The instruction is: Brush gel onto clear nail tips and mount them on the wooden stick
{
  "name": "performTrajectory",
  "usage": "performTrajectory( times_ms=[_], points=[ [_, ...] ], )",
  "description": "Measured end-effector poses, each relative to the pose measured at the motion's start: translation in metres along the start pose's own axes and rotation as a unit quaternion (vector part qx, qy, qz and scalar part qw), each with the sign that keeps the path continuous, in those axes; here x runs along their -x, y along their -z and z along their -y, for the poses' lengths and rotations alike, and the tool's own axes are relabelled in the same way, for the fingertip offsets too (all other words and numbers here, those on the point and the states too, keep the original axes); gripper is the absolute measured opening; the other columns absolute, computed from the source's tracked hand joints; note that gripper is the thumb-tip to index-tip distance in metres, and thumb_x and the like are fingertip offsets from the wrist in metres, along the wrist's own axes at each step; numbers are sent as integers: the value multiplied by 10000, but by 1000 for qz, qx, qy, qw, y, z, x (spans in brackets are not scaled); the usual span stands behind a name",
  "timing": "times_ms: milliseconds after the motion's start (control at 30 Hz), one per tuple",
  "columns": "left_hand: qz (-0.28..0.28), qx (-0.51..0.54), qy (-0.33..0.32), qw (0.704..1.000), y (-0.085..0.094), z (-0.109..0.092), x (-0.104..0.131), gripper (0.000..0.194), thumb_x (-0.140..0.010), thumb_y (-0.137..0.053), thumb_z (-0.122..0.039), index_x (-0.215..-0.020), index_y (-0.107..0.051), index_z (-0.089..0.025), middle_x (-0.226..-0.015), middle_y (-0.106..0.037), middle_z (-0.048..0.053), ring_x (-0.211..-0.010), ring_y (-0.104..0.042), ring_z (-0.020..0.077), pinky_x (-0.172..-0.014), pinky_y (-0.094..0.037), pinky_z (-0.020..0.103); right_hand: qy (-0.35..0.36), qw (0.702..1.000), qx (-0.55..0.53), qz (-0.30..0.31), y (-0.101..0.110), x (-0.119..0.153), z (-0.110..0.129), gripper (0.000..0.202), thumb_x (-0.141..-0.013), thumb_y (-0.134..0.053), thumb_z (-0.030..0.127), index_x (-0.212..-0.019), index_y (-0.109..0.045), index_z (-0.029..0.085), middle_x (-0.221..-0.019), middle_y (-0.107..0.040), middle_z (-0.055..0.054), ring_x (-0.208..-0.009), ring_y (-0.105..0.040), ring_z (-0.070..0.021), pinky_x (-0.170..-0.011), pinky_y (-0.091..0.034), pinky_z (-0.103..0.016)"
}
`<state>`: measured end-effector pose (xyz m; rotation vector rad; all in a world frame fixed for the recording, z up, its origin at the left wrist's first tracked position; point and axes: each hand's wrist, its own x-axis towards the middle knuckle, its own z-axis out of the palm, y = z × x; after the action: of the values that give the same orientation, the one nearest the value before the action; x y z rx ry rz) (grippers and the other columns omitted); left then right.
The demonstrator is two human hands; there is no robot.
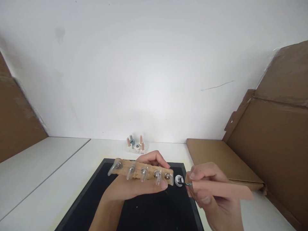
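Note:
My left hand grips a wooden nail-tip display stand from below and behind, its thumb along the front edge. Several clear false nails stick out from the strip on small round metal mounts. In my right hand is a nail polish brush, held by its long pink cap handle. The brush's dark tip points left and overlaps a small round white container with dark smears on top. Whether the tip touches it I cannot tell. A gap separates the brush from the stand.
A black mat with a raised rim lies under my hands on the white table. Several nail polish bottles stand in a clear holder at the back. A flat cardboard box lies at right, and cardboard panels flank the white wall.

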<state>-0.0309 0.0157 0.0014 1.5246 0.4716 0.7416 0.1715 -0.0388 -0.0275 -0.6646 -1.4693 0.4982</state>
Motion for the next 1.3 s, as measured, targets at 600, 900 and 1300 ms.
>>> performTrajectory(
  times_ms=[600,900,1300],
  points=[
    [-2,-46,-15,999,-2,-4,5,219,-812,-785,-286,-950,-629,-219,-782,-649,-35,-678,-542,125,-608,-404,221,84,988,112,71,-4,-10,14,369,-980,-525,455,-704,-631,235,-721,-603,14,-472,-495,-77,-462,-399,-238],
    [9,-49,-17,999,-2,-3,5,231,-811,-788,-274,-956,-622,-206,-780,-641,-20,-667,-531,119,-604,-407,225,90,986,117,74,-4,-11,11,334,-986,-536,420,-732,-657,240,-744,-616,18,-504,-530,-70,-465,-410,-211],
    [27,-28,-29,999,-3,-2,6,220,-820,-788,-252,-962,-627,-201,-802,-656,-22,-684,-543,100,-632,-429,206,76,992,97,15,-6,-7,7,287,-965,-580,416,-753,-681,251,-758,-622,6,-568,-577,-82,-445,-439,-166]
  ],
)
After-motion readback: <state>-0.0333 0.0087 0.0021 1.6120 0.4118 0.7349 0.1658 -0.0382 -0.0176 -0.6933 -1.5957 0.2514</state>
